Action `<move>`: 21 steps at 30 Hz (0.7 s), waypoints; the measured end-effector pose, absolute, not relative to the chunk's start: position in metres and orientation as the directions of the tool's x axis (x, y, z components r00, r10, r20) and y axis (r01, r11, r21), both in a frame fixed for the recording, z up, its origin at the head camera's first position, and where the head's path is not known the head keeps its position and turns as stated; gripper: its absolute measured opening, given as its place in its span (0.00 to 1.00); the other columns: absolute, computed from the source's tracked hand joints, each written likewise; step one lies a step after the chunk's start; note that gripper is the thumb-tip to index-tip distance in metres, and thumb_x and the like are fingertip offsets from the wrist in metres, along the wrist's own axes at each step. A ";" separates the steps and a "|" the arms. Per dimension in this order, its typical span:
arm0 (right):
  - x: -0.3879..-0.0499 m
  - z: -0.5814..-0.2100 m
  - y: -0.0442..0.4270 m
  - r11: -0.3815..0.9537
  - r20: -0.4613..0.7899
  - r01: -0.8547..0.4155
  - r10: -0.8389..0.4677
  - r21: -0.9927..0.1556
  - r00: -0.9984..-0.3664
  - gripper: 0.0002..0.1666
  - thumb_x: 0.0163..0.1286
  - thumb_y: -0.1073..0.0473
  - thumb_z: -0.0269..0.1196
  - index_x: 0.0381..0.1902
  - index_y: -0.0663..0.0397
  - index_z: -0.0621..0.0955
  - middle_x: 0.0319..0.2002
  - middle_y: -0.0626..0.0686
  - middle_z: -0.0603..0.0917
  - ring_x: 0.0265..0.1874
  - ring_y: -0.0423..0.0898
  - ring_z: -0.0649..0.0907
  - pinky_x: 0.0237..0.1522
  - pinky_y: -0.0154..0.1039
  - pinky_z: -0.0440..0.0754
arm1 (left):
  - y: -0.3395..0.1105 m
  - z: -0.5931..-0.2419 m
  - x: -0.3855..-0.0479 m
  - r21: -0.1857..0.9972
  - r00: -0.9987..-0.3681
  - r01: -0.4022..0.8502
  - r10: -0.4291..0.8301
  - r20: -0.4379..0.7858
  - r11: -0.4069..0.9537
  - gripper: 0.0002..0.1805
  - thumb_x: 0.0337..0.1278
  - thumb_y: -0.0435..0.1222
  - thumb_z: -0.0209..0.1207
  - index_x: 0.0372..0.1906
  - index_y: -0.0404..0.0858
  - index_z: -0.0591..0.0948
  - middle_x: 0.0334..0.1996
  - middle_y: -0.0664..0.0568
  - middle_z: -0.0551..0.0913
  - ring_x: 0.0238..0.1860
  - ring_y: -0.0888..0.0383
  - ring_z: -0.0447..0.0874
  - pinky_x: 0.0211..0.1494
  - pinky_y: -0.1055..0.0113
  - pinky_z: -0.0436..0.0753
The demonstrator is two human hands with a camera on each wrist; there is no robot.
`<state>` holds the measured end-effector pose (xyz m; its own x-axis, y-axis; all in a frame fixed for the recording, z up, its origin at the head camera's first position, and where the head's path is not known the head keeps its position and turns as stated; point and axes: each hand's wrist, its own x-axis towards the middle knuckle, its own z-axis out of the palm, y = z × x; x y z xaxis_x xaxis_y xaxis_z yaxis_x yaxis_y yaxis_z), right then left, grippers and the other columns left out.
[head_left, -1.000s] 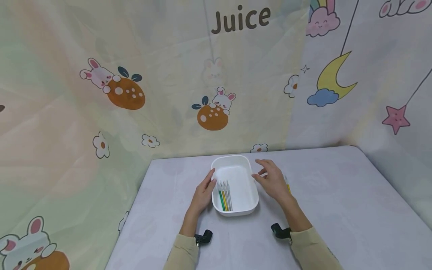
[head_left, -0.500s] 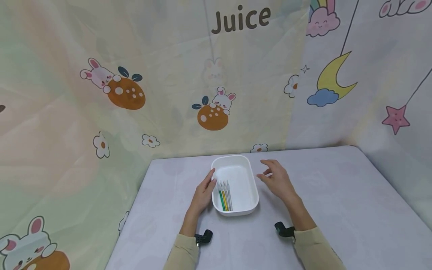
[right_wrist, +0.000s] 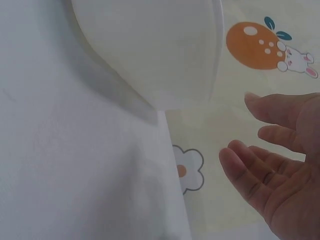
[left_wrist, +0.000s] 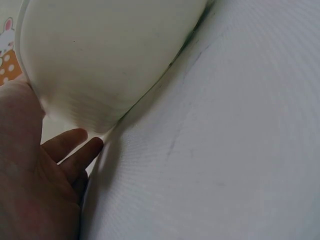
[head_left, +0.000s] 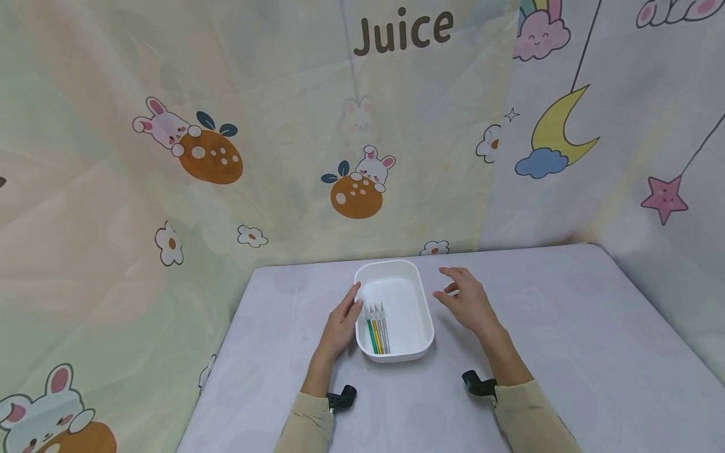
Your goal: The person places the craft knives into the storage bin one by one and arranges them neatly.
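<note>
A white tray (head_left: 409, 314) with rounded corners stands near the back of the table. Along its left side lie several slim pen-like sticks (head_left: 377, 333), in green, yellow and whitish colours with pale pointed tips; their exact kind is too small to tell. My left hand (head_left: 338, 327) holds the tray's left edge, thumb at the rim and fingers along the outer wall. In the left wrist view, two fingers (left_wrist: 82, 152) reach beside the wall's lower part. My right hand (head_left: 467, 305) hovers just right of the tray, apart from it, fingers loosely bent and holding nothing.
A pale cloth covers the table (head_left: 572, 340), with bare surface to the right and in front of the tray. A printed curtain (head_left: 294, 157) hangs directly behind the table. Each wrist wears a black camera (head_left: 342, 397).
My right hand has drawn back to the right, away from the tray's rim. A yellow item once visible beside that wrist is out of sight. The left hand and tray stay put.
</note>
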<state>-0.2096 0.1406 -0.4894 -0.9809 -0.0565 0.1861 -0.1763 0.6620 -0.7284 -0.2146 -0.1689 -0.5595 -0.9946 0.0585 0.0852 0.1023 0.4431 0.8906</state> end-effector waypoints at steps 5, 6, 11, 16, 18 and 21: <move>-0.211 -0.488 0.147 0.671 0.169 -0.157 -0.047 -0.725 -0.984 0.38 0.70 0.57 0.71 0.74 0.57 0.72 0.71 0.64 0.72 0.52 0.58 0.86 0.47 0.52 0.91 | -0.169 -0.559 -0.214 0.893 -0.994 0.109 0.063 0.090 0.438 0.28 0.80 0.56 0.48 0.80 0.65 0.64 0.80 0.69 0.61 0.82 0.61 0.58 0.83 0.50 0.62; -0.211 -0.488 0.148 0.673 0.169 -0.156 -0.047 -0.723 -0.985 0.38 0.70 0.57 0.71 0.74 0.56 0.72 0.71 0.64 0.72 0.52 0.58 0.86 0.47 0.52 0.91 | -0.169 -0.559 -0.214 0.893 -0.994 0.109 0.063 0.090 0.437 0.28 0.80 0.56 0.48 0.80 0.65 0.64 0.80 0.70 0.61 0.82 0.61 0.58 0.83 0.50 0.62; -0.211 -0.488 0.153 0.676 0.146 -0.128 -0.030 -0.726 -0.989 0.38 0.71 0.56 0.71 0.75 0.56 0.71 0.72 0.64 0.71 0.53 0.58 0.85 0.48 0.51 0.91 | -0.169 -0.558 -0.213 0.894 -0.994 0.108 0.065 0.088 0.434 0.28 0.80 0.57 0.48 0.79 0.66 0.64 0.79 0.70 0.61 0.82 0.61 0.58 0.83 0.51 0.62; -0.211 -0.487 0.156 0.679 0.105 -0.085 -0.012 -0.729 -0.994 0.39 0.71 0.55 0.71 0.76 0.55 0.70 0.72 0.65 0.70 0.54 0.58 0.84 0.49 0.50 0.91 | -0.169 -0.558 -0.214 0.897 -0.995 0.099 0.061 0.080 0.431 0.27 0.80 0.57 0.48 0.78 0.70 0.64 0.80 0.70 0.61 0.82 0.61 0.58 0.84 0.51 0.61; -0.211 -0.488 0.158 0.679 0.099 -0.081 -0.011 -0.729 -0.995 0.39 0.71 0.55 0.71 0.76 0.54 0.70 0.72 0.65 0.70 0.54 0.58 0.84 0.49 0.50 0.91 | -0.169 -0.559 -0.214 0.896 -0.995 0.100 0.059 0.082 0.432 0.27 0.80 0.56 0.48 0.78 0.71 0.64 0.80 0.69 0.61 0.82 0.60 0.58 0.84 0.50 0.61; -0.210 -0.488 0.162 0.678 0.095 -0.079 -0.013 -0.731 -0.995 0.39 0.71 0.55 0.71 0.76 0.55 0.70 0.73 0.65 0.70 0.54 0.58 0.84 0.49 0.50 0.91 | -0.169 -0.560 -0.215 0.896 -0.995 0.100 0.058 0.083 0.433 0.26 0.80 0.56 0.49 0.77 0.72 0.64 0.80 0.69 0.61 0.82 0.60 0.58 0.83 0.50 0.61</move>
